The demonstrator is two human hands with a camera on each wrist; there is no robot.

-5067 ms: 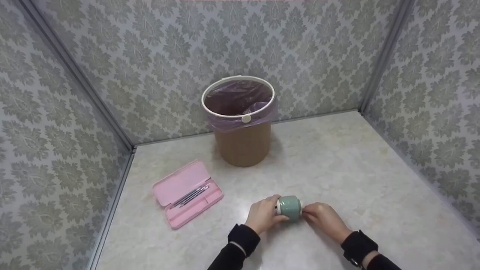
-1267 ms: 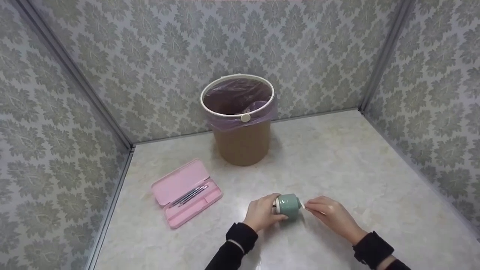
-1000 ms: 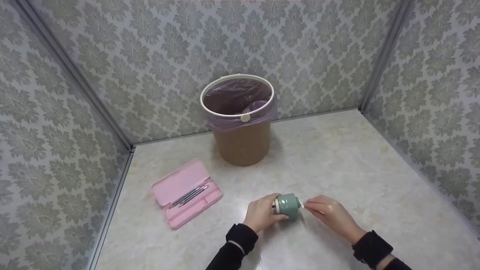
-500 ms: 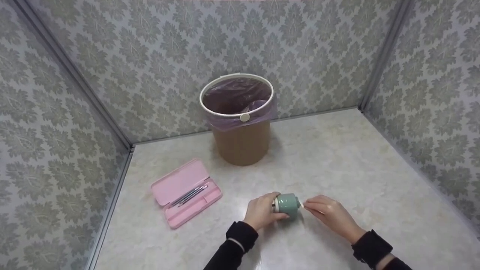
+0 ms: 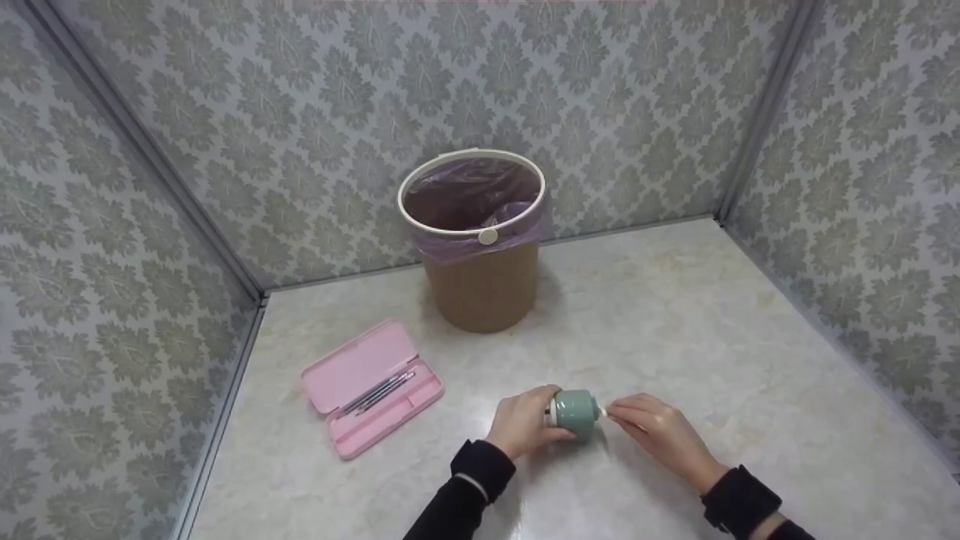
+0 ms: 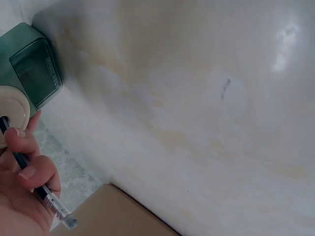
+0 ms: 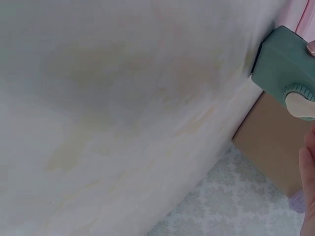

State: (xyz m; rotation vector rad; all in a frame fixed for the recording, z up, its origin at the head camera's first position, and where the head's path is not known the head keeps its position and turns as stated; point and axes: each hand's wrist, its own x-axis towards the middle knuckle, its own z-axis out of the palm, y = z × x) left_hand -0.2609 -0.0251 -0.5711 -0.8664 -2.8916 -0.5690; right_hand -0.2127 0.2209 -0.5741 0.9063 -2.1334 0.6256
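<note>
A green crank pencil sharpener [image 5: 575, 410] lies near the front of the table. My left hand [image 5: 523, 424] holds it from the left, with the thumb along its near side. A dark pencil [image 6: 23, 162] with a clear silver-banded end sticks out of the sharpener's round cream front [image 6: 14, 112]; curled fingers of the left hand lie over it. At the other end, my right hand [image 5: 660, 431] pinches the small white crank handle [image 5: 603, 412]. In the right wrist view, the cream crank arm [image 7: 299, 104] shows at a ribbed green hub, with the right fingers at the frame edge.
An open pink pencil case [image 5: 360, 366] with several pencils [image 5: 384, 390] lies to the left. Behind stands a brown waste bin [image 5: 484, 292] with a white rim and purple liner [image 5: 480, 251]. Patterned wall panels [image 5: 480, 75] enclose the table's back and sides.
Since the oldest frame, my right hand has shifted right and slightly up, and the crank handle stands at a different angle. Over the last second both hands stay almost in place.
</note>
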